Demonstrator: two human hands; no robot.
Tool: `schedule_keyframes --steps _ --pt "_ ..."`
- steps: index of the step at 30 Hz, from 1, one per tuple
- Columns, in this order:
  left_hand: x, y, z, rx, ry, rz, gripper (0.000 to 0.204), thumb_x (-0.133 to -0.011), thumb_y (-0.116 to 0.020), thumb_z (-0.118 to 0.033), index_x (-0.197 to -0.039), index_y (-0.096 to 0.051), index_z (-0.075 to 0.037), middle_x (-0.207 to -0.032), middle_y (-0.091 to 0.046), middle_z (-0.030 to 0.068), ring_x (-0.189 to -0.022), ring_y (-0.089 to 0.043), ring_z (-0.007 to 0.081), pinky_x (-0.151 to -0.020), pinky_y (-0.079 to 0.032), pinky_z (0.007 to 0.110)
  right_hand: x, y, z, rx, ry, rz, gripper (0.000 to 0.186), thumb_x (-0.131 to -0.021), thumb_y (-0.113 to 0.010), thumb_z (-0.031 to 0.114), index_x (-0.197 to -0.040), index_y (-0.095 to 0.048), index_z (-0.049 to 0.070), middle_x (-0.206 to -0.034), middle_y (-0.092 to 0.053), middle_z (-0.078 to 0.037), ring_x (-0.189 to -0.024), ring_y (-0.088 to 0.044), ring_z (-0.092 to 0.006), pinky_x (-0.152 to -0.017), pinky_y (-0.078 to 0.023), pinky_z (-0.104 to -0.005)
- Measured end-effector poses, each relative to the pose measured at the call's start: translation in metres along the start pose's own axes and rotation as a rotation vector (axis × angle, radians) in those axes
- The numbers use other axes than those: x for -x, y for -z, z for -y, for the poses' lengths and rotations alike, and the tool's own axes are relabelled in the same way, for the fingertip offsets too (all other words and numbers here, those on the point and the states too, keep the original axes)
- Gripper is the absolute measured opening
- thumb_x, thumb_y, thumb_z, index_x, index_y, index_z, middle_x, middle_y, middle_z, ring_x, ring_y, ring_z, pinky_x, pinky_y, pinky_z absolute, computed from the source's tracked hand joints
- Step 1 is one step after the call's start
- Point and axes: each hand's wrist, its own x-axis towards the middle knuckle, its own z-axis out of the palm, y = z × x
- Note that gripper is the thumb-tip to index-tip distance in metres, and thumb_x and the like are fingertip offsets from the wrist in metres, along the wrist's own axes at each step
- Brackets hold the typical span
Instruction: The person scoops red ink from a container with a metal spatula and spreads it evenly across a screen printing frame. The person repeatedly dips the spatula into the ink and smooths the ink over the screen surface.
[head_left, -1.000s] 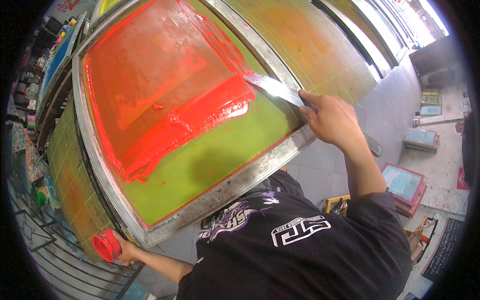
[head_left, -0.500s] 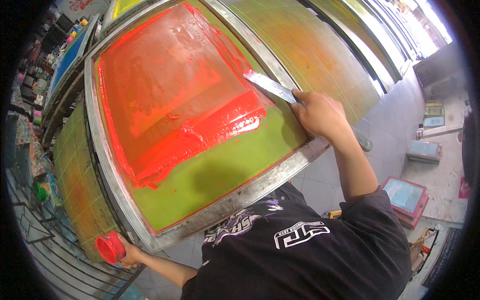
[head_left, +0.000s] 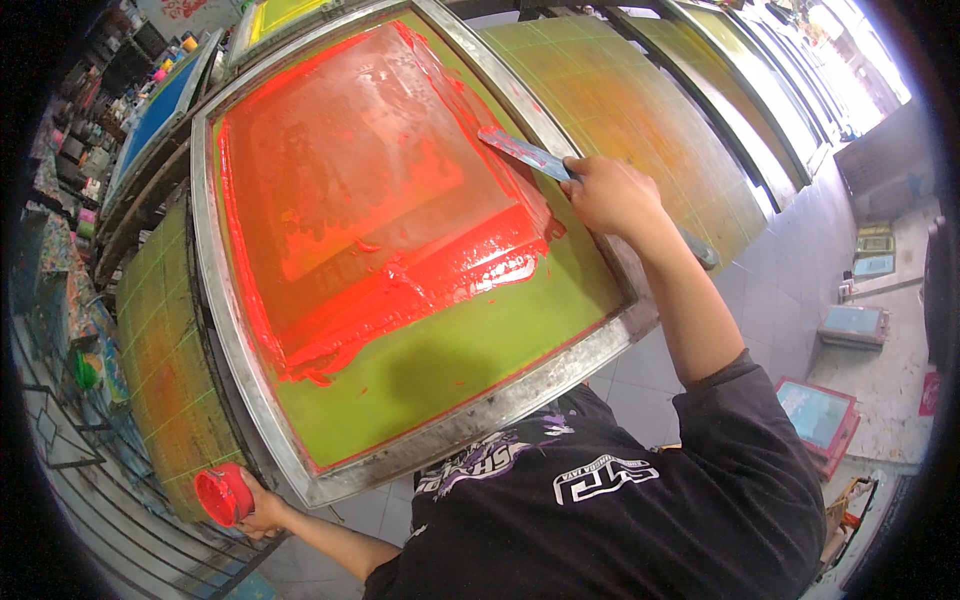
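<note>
My right hand (head_left: 615, 195) is closed around an ink spatula (head_left: 530, 155), whose long metal blade is smeared with red. The blade tip lies along the right edge of the red ink (head_left: 480, 275) spread on a screen-printing mesh. That ink forms a thick, glossy ridge toward the near side, with a thinner film beyond it. Around the mesh runs a metal screen frame (head_left: 480, 428); a bare green strip (head_left: 440, 370) shows on its near side. Low at the left, my left hand (head_left: 263, 507) grips a red ink tub (head_left: 222, 494) beside the frame's near corner; its contents look red.
Printing boards marked with grid lines flank the frame, one on the left (head_left: 165, 350) and one on the right (head_left: 620, 120). More screens stand farther right. Several containers crowd the far left. Small framed screens (head_left: 818, 415) lie on the right, and a metal rack (head_left: 110, 500) is at lower left.
The view has shifted slightly. My right hand has moved the spatula a little farther away and left over the frame, and its blade has tilted. My left hand still holds the tub.
</note>
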Motion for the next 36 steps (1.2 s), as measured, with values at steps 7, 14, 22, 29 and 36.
schedule_keyframes --steps 7,14,22,29,36 --pt "-0.008 -0.011 0.018 -0.011 -0.068 -0.052 0.083 -0.053 -0.087 -0.054 -0.115 -0.062 -0.005 -0.123 -0.055 0.0170 -0.117 -0.041 0.0361 -0.098 -0.036 0.049 -0.041 0.000 0.019 0.045 0.023 -0.012 0.038 -0.088 -0.053 0.031 -0.124 -0.061 0.021 -0.113 -0.065 -0.011 -0.104 -0.062 -0.0302 -0.087 -0.049 -0.0417" --pt "-0.025 -0.027 0.039 0.142 -0.115 0.051 0.082 -0.053 -0.089 -0.051 -0.115 -0.062 -0.003 -0.126 -0.054 0.0178 -0.116 -0.044 0.0335 -0.098 -0.037 0.048 -0.076 -0.002 0.040 -0.070 0.081 -0.116 0.038 -0.087 -0.053 0.032 -0.122 -0.062 0.020 -0.115 -0.065 -0.013 -0.109 -0.060 -0.0302 -0.089 -0.048 -0.0430" --pt "-0.006 -0.010 0.018 0.033 -0.010 -0.008 0.083 -0.056 -0.084 -0.057 -0.124 -0.058 -0.015 -0.137 -0.045 0.0155 -0.127 -0.029 0.0391 -0.101 -0.029 0.058 -0.048 0.002 0.011 -0.121 0.060 -0.141 0.039 -0.088 -0.055 0.035 -0.124 -0.061 0.019 -0.116 -0.064 -0.014 -0.109 -0.059 -0.0314 -0.089 -0.048 -0.0437" --pt "-0.008 -0.011 0.020 0.117 -0.054 0.020 0.082 -0.056 -0.084 -0.056 -0.120 -0.061 -0.012 -0.134 -0.048 0.0145 -0.124 -0.033 0.0377 -0.100 -0.031 0.056 -0.075 -0.003 0.018 -0.058 0.011 -0.065 0.037 -0.089 -0.054 0.033 -0.120 -0.063 0.018 -0.116 -0.065 -0.013 -0.107 -0.061 -0.0311 -0.088 -0.048 -0.0436" --pt "0.009 0.007 -0.012 0.038 -0.030 0.018 0.081 -0.055 -0.086 -0.053 -0.119 -0.061 -0.010 -0.128 -0.054 0.0134 -0.120 -0.040 0.0360 -0.100 -0.034 0.050 -0.088 0.009 0.036 0.042 0.019 -0.059 0.035 -0.086 -0.053 0.029 -0.114 -0.065 0.011 -0.118 -0.064 -0.014 -0.108 -0.061 -0.0309 -0.088 -0.049 -0.0444"
